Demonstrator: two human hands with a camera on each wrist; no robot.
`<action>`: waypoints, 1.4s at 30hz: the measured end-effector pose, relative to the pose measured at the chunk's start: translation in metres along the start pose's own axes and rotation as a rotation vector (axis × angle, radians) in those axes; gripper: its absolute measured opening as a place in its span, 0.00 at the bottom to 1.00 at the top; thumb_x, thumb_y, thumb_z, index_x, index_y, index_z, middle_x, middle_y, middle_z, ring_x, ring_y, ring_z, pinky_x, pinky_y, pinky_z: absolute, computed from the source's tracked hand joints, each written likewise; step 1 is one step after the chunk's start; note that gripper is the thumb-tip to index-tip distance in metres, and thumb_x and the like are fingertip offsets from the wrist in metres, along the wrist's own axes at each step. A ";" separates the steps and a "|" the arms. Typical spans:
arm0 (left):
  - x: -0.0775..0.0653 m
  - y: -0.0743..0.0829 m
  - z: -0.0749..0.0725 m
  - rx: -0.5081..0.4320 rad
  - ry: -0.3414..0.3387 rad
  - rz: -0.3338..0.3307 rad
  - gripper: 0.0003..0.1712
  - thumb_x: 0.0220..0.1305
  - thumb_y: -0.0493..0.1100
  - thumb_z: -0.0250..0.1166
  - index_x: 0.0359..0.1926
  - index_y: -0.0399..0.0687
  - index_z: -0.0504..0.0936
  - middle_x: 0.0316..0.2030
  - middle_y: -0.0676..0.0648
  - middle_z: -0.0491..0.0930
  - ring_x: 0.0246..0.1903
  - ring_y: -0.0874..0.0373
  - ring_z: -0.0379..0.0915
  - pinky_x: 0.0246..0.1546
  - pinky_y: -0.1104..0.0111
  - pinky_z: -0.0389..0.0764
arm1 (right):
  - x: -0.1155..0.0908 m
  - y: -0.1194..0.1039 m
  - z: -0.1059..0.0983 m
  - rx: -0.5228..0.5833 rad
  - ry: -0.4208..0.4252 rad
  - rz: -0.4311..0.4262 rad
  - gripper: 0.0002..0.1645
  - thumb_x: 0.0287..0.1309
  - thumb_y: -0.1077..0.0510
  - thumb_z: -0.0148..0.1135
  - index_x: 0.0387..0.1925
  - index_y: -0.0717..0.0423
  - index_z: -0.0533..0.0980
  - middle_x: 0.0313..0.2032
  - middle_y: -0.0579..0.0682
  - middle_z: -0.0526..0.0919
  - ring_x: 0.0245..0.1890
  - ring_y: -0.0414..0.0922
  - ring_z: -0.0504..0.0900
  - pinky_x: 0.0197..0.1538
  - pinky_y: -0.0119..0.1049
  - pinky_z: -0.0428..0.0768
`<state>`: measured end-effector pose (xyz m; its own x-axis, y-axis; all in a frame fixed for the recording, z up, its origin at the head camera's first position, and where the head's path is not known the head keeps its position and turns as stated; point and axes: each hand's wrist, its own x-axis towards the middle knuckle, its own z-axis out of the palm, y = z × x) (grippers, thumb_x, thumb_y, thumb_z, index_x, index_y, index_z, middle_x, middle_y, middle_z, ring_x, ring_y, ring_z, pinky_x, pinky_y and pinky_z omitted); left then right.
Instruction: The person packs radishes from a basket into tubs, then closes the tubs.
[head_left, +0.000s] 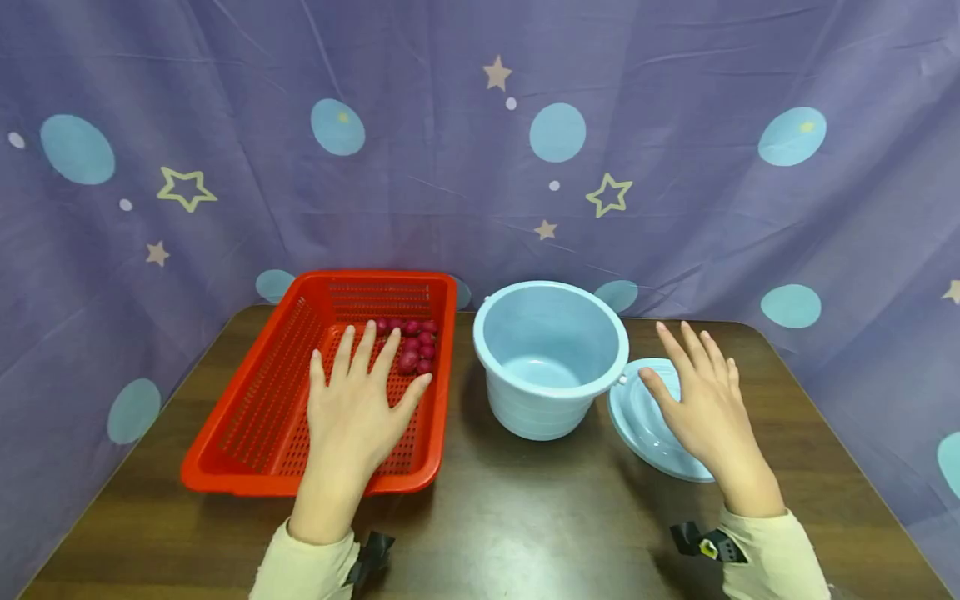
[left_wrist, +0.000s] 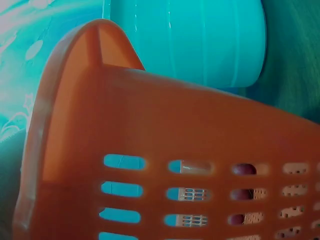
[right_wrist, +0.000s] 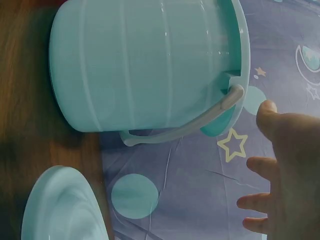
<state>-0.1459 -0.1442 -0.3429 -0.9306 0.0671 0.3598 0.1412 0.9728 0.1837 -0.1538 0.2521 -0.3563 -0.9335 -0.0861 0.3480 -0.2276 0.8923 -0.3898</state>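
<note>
With fingers spread, my left hand (head_left: 356,417) hovers over the front right part of a red slotted plastic basket (head_left: 240,482), holding nothing. Small dark red round fruits or vegetables (head_left: 408,361) lie along the basket's right and back inside; their exact kind is unclear. A light blue bucket (head_left: 534,408) stands upright to the right of the basket, and its inside looks bare. My right hand (head_left: 707,408), fingers extended, is above a light blue lid or plate (head_left: 628,408) lying on the table. In the right wrist view, the bucket's handle (right_wrist: 195,123) hangs down its far side.
The brown wooden table (head_left: 487,517) carries all these things. Behind it hangs a purple curtain (head_left: 450,167) with stars and blue dots, close to the back of basket and bucket. A dark strap (head_left: 371,557) sits at my left wrist, another (head_left: 712,546) at my right.
</note>
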 end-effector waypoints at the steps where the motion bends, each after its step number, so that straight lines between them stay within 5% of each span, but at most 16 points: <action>1: 0.000 0.000 0.000 -0.001 0.002 0.001 0.42 0.67 0.67 0.54 0.75 0.53 0.62 0.74 0.38 0.56 0.74 0.40 0.42 0.68 0.38 0.38 | 0.000 -0.001 0.001 0.017 0.002 -0.001 0.40 0.72 0.37 0.47 0.78 0.46 0.51 0.75 0.64 0.49 0.75 0.62 0.40 0.68 0.68 0.35; 15: -0.002 -0.001 0.001 0.002 0.016 0.001 0.42 0.66 0.68 0.55 0.74 0.52 0.63 0.73 0.37 0.57 0.73 0.39 0.44 0.68 0.37 0.40 | 0.003 -0.006 0.011 0.312 0.032 -0.011 0.38 0.69 0.45 0.58 0.75 0.47 0.59 0.74 0.57 0.57 0.74 0.62 0.50 0.65 0.70 0.51; 20: -0.002 -0.001 0.000 0.002 0.016 0.002 0.43 0.67 0.68 0.54 0.75 0.52 0.62 0.73 0.37 0.57 0.73 0.39 0.44 0.68 0.37 0.39 | 0.004 -0.009 0.015 0.444 0.015 0.045 0.39 0.69 0.46 0.59 0.76 0.41 0.57 0.74 0.53 0.57 0.74 0.60 0.52 0.65 0.69 0.52; 25: -0.001 -0.002 0.000 0.002 0.023 0.005 0.42 0.66 0.68 0.55 0.74 0.52 0.64 0.73 0.37 0.58 0.73 0.39 0.44 0.68 0.38 0.40 | 0.004 -0.015 0.020 0.577 0.030 0.092 0.36 0.69 0.49 0.59 0.75 0.43 0.60 0.72 0.54 0.63 0.72 0.57 0.58 0.66 0.64 0.57; 29: -0.001 -0.002 0.000 -0.003 0.016 0.006 0.42 0.66 0.67 0.55 0.73 0.52 0.65 0.72 0.37 0.59 0.73 0.39 0.44 0.68 0.38 0.41 | 0.004 -0.020 0.023 0.710 0.036 0.121 0.34 0.71 0.52 0.57 0.74 0.50 0.61 0.68 0.54 0.68 0.69 0.52 0.64 0.64 0.47 0.64; 37: -0.002 -0.002 -0.001 -0.017 0.018 0.003 0.41 0.67 0.67 0.55 0.73 0.50 0.66 0.72 0.37 0.59 0.73 0.39 0.45 0.68 0.37 0.42 | 0.005 -0.025 0.026 1.008 -0.049 0.235 0.34 0.72 0.51 0.55 0.74 0.53 0.59 0.70 0.59 0.64 0.70 0.49 0.61 0.70 0.55 0.55; 42: -0.002 -0.004 -0.002 -0.027 0.017 0.005 0.40 0.68 0.66 0.55 0.72 0.50 0.66 0.72 0.37 0.60 0.73 0.39 0.46 0.67 0.37 0.43 | 0.006 -0.027 0.031 1.103 -0.104 0.259 0.33 0.73 0.54 0.54 0.74 0.55 0.57 0.71 0.59 0.60 0.71 0.49 0.57 0.71 0.53 0.51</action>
<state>-0.1435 -0.1490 -0.3423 -0.9240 0.0677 0.3763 0.1550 0.9660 0.2068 -0.1621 0.2140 -0.3696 -0.9947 -0.0382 0.0956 -0.0962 0.0164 -0.9952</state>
